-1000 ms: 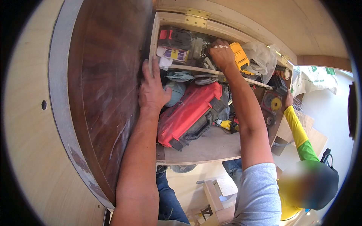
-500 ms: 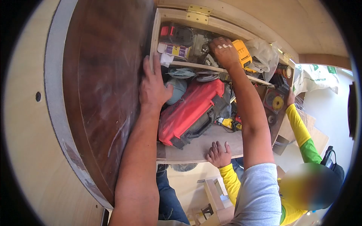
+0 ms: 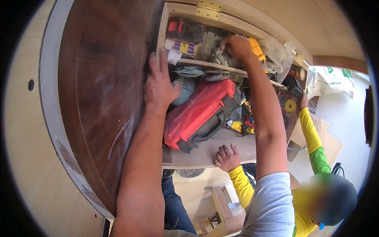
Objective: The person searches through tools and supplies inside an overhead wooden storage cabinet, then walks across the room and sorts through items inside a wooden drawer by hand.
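My left hand lies against the left side wall of the wooden tool box, fingers stretched out and thumb apart. In the upper compartment, my right hand reaches down with its fingers curled over a heap of small metal parts; its fingertips are partly hidden, and I cannot make out what they pinch. Just right of it is a yellow tool battery or charger. To its left are a black-and-red battery pack and a small purple-and-white box.
Below the divider lie a red-and-black tool case, discs and a yellow tool. A co-worker in a yellow-green sleeve keeps one hand at the box's lower edge, another on its right side. A brown panel stands left.
My right hand has shifted slightly up within the upper compartment, uncovering more of the metal parts. My left hand stays on the side wall. The co-worker's head has lowered slightly.
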`<state>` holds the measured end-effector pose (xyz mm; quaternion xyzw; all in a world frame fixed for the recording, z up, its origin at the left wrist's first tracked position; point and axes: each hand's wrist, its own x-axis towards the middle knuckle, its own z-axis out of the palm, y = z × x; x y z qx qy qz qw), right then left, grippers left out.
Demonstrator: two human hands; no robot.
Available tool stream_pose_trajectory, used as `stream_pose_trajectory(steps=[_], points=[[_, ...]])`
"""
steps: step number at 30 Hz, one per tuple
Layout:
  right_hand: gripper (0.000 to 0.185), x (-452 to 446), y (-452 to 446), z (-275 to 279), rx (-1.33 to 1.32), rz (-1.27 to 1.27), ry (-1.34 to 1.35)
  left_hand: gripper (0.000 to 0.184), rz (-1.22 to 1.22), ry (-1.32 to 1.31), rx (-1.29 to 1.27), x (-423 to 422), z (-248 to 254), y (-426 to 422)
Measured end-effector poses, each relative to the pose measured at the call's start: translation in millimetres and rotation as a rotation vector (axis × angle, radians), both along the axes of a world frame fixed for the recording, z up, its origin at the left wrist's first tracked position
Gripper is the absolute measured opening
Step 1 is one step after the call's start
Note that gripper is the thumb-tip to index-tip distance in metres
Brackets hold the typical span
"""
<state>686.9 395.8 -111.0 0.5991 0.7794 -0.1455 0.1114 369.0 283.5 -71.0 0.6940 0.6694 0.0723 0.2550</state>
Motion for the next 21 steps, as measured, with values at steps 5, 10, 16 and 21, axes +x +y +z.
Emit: stream_pose_trajectory(steps=[5,10,16,21], points=[[0.018,-4,1,3,-0.054,-0.023,0.018,0.12,-0.003,-0.017,0.021,0,0,1],[0.023,-3,5,11,-0.096,-0.147,0.206,0.12,-0.003,-0.025,0.021,0,-1,1],[0.044,8,18,7,-0.318,-0.119,0.239,0.119,0.001,-0.018,0.0,0,3,2],[0.035,11,16,7,-0.324,-0.106,0.292,0.117,0.006,-0.024,0.016,0,-1,1]])
